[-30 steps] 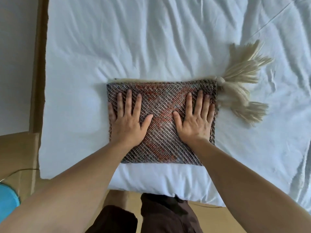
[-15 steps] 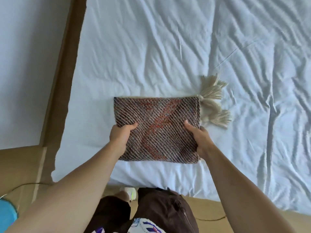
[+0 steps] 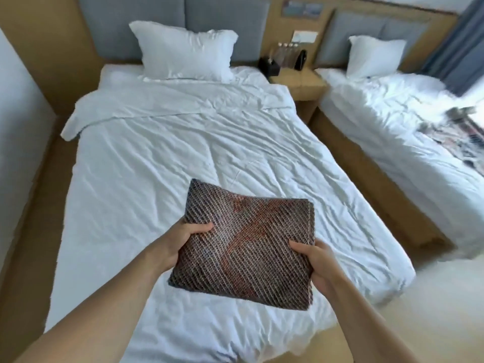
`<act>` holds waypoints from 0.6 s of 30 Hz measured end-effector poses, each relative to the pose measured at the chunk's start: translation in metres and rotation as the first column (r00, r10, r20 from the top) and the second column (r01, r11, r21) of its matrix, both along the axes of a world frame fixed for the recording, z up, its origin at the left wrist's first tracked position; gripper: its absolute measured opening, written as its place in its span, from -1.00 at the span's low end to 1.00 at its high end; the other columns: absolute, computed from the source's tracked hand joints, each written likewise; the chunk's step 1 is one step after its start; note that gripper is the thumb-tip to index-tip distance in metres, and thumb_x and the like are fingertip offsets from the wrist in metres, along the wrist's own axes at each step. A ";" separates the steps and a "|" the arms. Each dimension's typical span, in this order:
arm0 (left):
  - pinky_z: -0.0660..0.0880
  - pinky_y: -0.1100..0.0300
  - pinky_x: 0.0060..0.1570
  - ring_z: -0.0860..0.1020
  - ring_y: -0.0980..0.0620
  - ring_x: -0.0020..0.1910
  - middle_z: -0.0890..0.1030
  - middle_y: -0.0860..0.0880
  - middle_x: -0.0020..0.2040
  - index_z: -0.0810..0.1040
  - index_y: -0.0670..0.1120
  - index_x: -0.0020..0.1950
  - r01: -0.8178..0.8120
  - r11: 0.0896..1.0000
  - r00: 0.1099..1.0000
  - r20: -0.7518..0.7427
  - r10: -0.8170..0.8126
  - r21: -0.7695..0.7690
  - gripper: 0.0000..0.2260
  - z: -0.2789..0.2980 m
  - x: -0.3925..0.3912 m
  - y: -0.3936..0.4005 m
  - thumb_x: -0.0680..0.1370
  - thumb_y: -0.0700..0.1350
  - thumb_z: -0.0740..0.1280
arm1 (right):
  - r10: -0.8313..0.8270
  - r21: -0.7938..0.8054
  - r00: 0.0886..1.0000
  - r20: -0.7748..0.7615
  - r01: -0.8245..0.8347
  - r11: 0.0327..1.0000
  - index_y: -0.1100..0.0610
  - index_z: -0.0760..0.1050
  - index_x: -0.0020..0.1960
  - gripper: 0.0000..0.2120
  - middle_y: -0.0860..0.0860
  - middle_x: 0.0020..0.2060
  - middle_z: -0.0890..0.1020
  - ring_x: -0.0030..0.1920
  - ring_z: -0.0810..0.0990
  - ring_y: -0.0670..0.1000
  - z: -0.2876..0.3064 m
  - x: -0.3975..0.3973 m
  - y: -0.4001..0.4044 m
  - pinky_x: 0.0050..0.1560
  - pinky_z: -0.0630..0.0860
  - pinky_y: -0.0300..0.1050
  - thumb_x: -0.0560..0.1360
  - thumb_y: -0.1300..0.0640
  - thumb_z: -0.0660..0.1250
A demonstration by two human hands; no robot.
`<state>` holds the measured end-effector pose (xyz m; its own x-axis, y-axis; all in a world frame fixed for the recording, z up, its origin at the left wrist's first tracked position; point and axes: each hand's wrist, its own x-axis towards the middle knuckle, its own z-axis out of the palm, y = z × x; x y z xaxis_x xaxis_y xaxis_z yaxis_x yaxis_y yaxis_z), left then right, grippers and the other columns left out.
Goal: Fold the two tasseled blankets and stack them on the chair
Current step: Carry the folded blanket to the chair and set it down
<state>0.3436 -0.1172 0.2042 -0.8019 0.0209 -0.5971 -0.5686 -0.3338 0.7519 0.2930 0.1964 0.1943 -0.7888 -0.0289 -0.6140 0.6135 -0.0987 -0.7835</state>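
A folded brown-and-rust woven blanket [image 3: 246, 244] is lifted off the near bed [image 3: 183, 158] and held flat in the air. My left hand [image 3: 183, 239] grips its left edge, thumb on top. Its right edge is held the same way by my right hand [image 3: 314, 263]. Its tassels are hidden. A second patterned blanket [image 3: 461, 137] lies spread out on the far bed [image 3: 379, 121] at the right edge, blurred. No chair is in view.
A white pillow [image 3: 183, 51] leans against the grey headboard of the near bed. Between the beds stands a wooden nightstand [image 3: 298, 82] with bottles and a dark box. The far bed has its own pillow [image 3: 374, 56]. Pale floor lies at lower right.
Both hands went from pressing flat on the blanket to gripping its sides, then lifted it off the bed. The camera has tilted up, so the whole room shows.
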 end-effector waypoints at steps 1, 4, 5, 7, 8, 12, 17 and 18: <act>0.61 -0.11 0.04 0.71 -0.26 0.05 0.72 -0.23 0.10 0.61 -0.12 0.25 0.046 0.999 0.998 -0.039 -0.047 -0.010 -0.71 0.013 -0.011 0.016 0.53 -0.28 0.42 | -0.055 0.000 0.998 -0.044 0.055 0.998 0.41 0.50 0.25 -0.61 0.36 0.04 0.70 0.00 0.73 0.35 0.015 0.008 0.020 -0.15 0.71 0.13 0.44 0.45 0.43; 0.58 -0.25 0.16 0.69 -0.33 0.08 0.70 -0.29 0.14 0.59 -0.19 0.28 0.157 0.986 0.976 -0.145 -0.164 -0.058 -0.61 0.048 -0.044 0.072 0.46 -0.34 0.46 | -0.242 -0.008 0.955 -0.171 0.244 0.970 0.38 0.46 0.28 -0.51 0.34 0.06 0.70 -0.03 0.74 0.30 0.061 0.031 0.086 -0.19 0.70 0.07 0.39 0.43 0.49; 0.57 -0.27 0.18 0.69 -0.33 0.08 0.69 -0.30 0.15 0.59 -0.20 0.30 0.194 0.978 0.963 -0.177 -0.205 -0.078 -0.57 0.059 -0.055 0.093 0.43 -0.36 0.48 | -0.300 -0.025 0.929 -0.218 0.301 0.953 0.37 0.44 0.29 -0.49 0.33 0.07 0.70 -0.03 0.75 0.28 0.075 0.039 0.108 -0.19 0.70 0.06 0.38 0.42 0.51; 0.57 -0.28 0.18 0.69 -0.32 0.07 0.70 -0.28 0.14 0.58 -0.20 0.30 0.270 0.956 0.924 -0.247 -0.291 -0.116 -0.53 0.083 -0.074 0.143 0.40 -0.39 0.49 | -0.405 -0.070 0.861 -0.306 0.404 0.912 0.34 0.45 0.28 -0.51 0.29 0.07 0.71 -0.03 0.75 0.24 0.102 0.056 0.153 -0.16 0.70 0.04 0.41 0.36 0.53; 0.58 -0.26 0.18 0.70 -0.30 0.06 0.71 -0.26 0.12 0.59 -0.21 0.28 0.300 0.945 0.903 -0.279 -0.326 -0.132 -0.54 0.095 -0.082 0.171 0.40 -0.41 0.48 | -0.447 -0.096 0.829 -0.336 0.442 0.892 0.33 0.47 0.27 -0.54 0.28 0.06 0.72 -0.03 0.75 0.23 0.115 0.064 0.174 -0.15 0.71 0.03 0.43 0.33 0.53; 0.61 -0.16 0.13 0.71 -0.24 0.04 0.73 -0.20 0.08 0.61 -0.21 0.23 0.395 0.900 0.818 -0.375 -0.437 -0.186 -0.52 0.138 -0.110 0.296 0.33 -0.46 0.50 | -0.604 -0.206 0.707 -0.369 0.571 0.795 0.34 0.56 0.24 -0.62 0.29 0.06 0.72 0.03 0.73 0.28 0.146 0.091 0.272 -0.13 0.72 0.04 0.48 0.21 0.51; 0.62 -0.06 0.02 0.70 -0.17 0.04 0.73 -0.14 0.08 0.59 -0.13 0.20 0.524 0.822 0.700 -0.438 -0.565 -0.223 -0.49 0.173 -0.137 0.469 0.31 -0.47 0.52 | -0.753 -0.267 0.530 -0.390 0.717 0.644 0.37 0.53 0.27 -0.50 0.28 0.07 0.73 0.04 0.73 0.30 0.162 0.117 0.410 -0.08 0.71 0.08 0.39 0.26 0.57; 0.62 -0.05 -0.02 0.71 -0.19 0.03 0.72 -0.16 0.09 0.58 -0.13 0.22 0.551 0.805 0.682 -0.436 -0.587 -0.220 -0.48 0.178 -0.142 0.504 0.32 -0.46 0.52 | -0.770 -0.277 0.497 -0.401 0.735 0.619 0.35 0.52 0.27 -0.51 0.28 0.06 0.73 0.03 0.73 0.30 0.166 0.121 0.438 -0.11 0.71 0.09 0.39 0.29 0.56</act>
<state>0.2013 0.3870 0.3817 -0.8222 0.5414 -0.1758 -0.2111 -0.0031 0.9775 0.4140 0.6347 0.3606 -0.6961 0.6859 -0.2121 -0.1290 -0.4101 -0.9029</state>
